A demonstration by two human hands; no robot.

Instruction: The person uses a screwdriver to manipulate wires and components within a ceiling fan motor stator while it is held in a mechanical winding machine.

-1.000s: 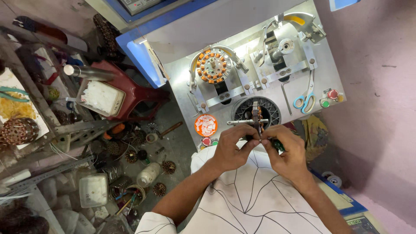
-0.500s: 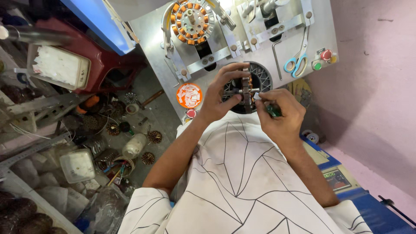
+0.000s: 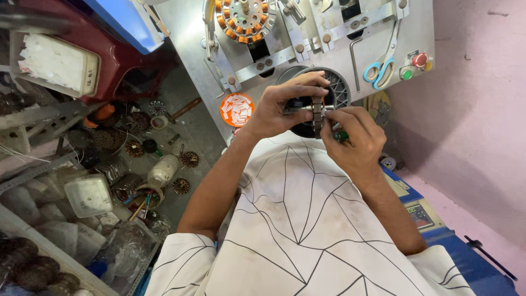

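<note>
My left hand [image 3: 282,104] grips a small round stator core [image 3: 317,111] on a metal shaft, holding it over the black round fan-like part [image 3: 339,90] of the grey winding machine [image 3: 350,49]. My right hand [image 3: 353,137] pinches at the core's right side and also holds a small green-handled tool [image 3: 341,135]. A copper-wound stator [image 3: 246,19] sits mounted on the machine's upper left.
Blue-handled scissors [image 3: 381,66] and red and green buttons [image 3: 419,60] are on the machine's right. An orange dish of white slips [image 3: 236,108] sits at its lower left. The floor at left holds stators, a white spool [image 3: 163,170], plastic tubs [image 3: 87,194] and a dark red stool [image 3: 115,60].
The view has dropped and moved closer, so the machine sits higher in frame. Both hands stay on the stator core, with my right fingers shifted along its right side.
</note>
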